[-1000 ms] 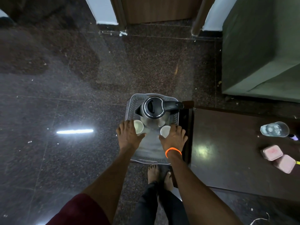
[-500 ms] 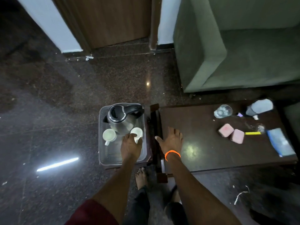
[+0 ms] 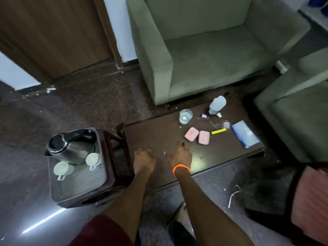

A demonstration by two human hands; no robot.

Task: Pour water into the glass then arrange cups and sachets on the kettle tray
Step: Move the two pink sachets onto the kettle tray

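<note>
At far left we see the kettle tray (image 3: 74,189) sitting on a small dark stand (image 3: 117,157) on the polished floor. The steel kettle (image 3: 71,148) with its black lid stands at the back of the tray, its spout pointing left. Two white cups sit upright just in front of it: the left cup (image 3: 61,168) near the tray's left edge, the right cup (image 3: 92,159) close against the kettle's base, both with handles turned toward us.

Just right of the stand, our left hand (image 3: 143,159) hovers over the near left end of the low dark surface (image 3: 159,135), fingers loosely curled and holding nothing. Beside it our right hand (image 3: 181,155), an orange band (image 3: 181,168) at the wrist, reaches over the same surface with fingers relaxed and spread a little, also holding nothing.

Further right on the surface, two pink sachets (image 3: 197,136) lie side by side, just beyond the right hand's fingertips. Behind them stands the glass (image 3: 185,116), with clear water in it. To its right a plastic bottle (image 3: 217,104) stands near the back edge, a small white cap beside it. A yellow stick-shaped item (image 3: 218,131) and a blue packet (image 3: 245,134) lie toward the right end.

Green armchairs (image 3: 204,50) stand behind and to the right of the surface.
</note>
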